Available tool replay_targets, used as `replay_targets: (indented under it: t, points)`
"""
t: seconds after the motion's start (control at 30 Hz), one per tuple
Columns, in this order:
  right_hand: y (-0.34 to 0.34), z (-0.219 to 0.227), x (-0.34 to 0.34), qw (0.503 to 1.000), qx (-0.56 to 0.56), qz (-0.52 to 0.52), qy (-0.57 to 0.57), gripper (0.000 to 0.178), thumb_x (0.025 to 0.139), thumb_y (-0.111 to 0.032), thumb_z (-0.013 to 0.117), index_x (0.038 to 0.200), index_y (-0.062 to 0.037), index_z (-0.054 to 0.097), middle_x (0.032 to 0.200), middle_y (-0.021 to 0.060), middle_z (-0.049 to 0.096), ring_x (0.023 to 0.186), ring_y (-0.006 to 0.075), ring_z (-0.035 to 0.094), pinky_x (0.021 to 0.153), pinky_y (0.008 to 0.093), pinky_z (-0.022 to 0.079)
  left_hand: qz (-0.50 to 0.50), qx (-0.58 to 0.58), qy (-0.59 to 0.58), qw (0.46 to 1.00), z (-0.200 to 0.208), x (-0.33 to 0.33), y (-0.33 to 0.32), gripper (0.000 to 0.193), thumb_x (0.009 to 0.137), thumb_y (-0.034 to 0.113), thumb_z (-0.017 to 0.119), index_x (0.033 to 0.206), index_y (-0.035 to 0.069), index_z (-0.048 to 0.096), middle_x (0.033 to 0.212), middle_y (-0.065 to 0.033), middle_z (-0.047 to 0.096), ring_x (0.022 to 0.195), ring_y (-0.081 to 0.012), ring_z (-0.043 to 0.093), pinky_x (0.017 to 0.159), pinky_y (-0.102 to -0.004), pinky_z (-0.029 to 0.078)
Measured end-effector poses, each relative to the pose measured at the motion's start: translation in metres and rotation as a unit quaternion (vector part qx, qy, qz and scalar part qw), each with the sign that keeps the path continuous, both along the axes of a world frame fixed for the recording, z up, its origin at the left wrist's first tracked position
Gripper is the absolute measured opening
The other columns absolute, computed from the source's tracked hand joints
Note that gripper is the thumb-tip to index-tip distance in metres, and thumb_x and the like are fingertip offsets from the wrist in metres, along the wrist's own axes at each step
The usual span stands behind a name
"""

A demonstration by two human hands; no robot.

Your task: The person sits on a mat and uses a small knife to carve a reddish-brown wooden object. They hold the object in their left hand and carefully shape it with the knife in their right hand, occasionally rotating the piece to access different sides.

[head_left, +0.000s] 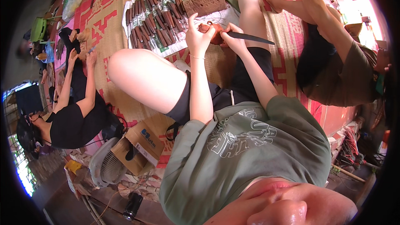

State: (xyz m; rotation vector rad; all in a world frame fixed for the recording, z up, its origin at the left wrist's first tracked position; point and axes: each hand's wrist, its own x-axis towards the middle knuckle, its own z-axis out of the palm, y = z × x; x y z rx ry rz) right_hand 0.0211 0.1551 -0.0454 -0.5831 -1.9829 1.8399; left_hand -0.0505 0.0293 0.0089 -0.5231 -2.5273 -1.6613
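In front of my lap, my left hand [197, 41] is closed around a reddish-brown wooden piece [216, 38] with a rounded, carved-looking shape; its index finger sticks out. My right hand [234, 41] is closed on a long dark tool with a tapered blade [255, 38], which points away to the right. The fingers of that hand are up against the wooden piece. Whether the tool is a knife or a file I cannot tell. Beyond my hands, several dark wooden-handled tools [156, 18] lie in rows on a white printed cloth [191, 37]. A rough brown block [204, 3] lies beside them.
A red and tan woven mat [100, 25] covers the floor. To the left, a person in black [73, 125] handles pale wooden pieces [83, 37]. Another person's bare leg [329, 21] is close on the right. A cardboard box [143, 148] and a fan [108, 164] stand at lower left.
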Motion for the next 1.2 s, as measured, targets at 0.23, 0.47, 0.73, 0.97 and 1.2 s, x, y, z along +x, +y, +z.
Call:
replay_targets:
  t: [0.23,0.47,0.73,0.97,1.2]
  points:
    - [-0.002,0.003,0.0,0.999,-0.039,0.011,-0.003,0.022,0.074,-0.008,0.063,0.064,-0.0018,0.045,0.053,0.004,0.051,0.044,0.0078,0.051,0.037,0.0254,0.041,-0.015,0.02,-0.054,0.998,0.001,0.0,0.001,0.057,0.067,0.015,0.071,0.118,0.006,0.048,0.078,-0.0097,0.067,0.07,-0.0172,0.065,0.066,-0.0286,0.051]
    - [-0.005,0.013,-0.001,0.998,-0.059,0.0,-0.006,0.019,0.074,-0.008,0.063,0.066,-0.0019,0.047,0.055,0.0023,0.05,0.045,0.0074,0.051,0.037,0.0243,0.042,-0.005,0.006,-0.009,1.0,-0.005,-0.004,0.001,0.056,0.066,0.017,0.072,0.116,0.009,0.048,0.07,-0.0054,0.066,0.064,-0.0181,0.065,0.063,-0.0309,0.051]
    - [-0.003,0.007,0.002,0.998,-0.061,-0.003,-0.019,0.018,0.073,-0.007,0.062,0.065,-0.0027,0.046,0.057,0.0022,0.051,0.045,0.0071,0.05,0.039,0.0242,0.045,-0.012,0.001,-0.038,0.999,0.007,0.0,-0.002,0.056,0.066,0.017,0.071,0.117,0.007,0.049,0.081,-0.0117,0.067,0.074,-0.0192,0.067,0.068,-0.03,0.052]
    - [-0.007,0.011,0.0,0.997,-0.071,0.002,-0.016,0.02,0.072,-0.01,0.064,0.066,-0.0027,0.046,0.055,0.0018,0.051,0.049,0.0058,0.049,0.041,0.0249,0.041,-0.012,-0.006,-0.057,0.998,0.003,0.002,0.001,0.057,0.066,0.018,0.072,0.117,0.008,0.049,0.081,-0.0111,0.068,0.073,-0.0198,0.067,0.068,-0.0312,0.052]
    - [0.003,-0.014,0.0,1.0,0.022,-0.009,0.007,0.02,0.073,-0.012,0.064,0.067,-0.0034,0.047,0.057,0.0013,0.053,0.049,0.0063,0.049,0.04,0.0241,0.043,-0.01,0.003,0.0,1.0,-0.005,-0.002,0.0,0.057,0.065,0.02,0.072,0.116,0.01,0.048,0.073,-0.0062,0.066,0.065,-0.02,0.065,0.062,-0.0315,0.051]
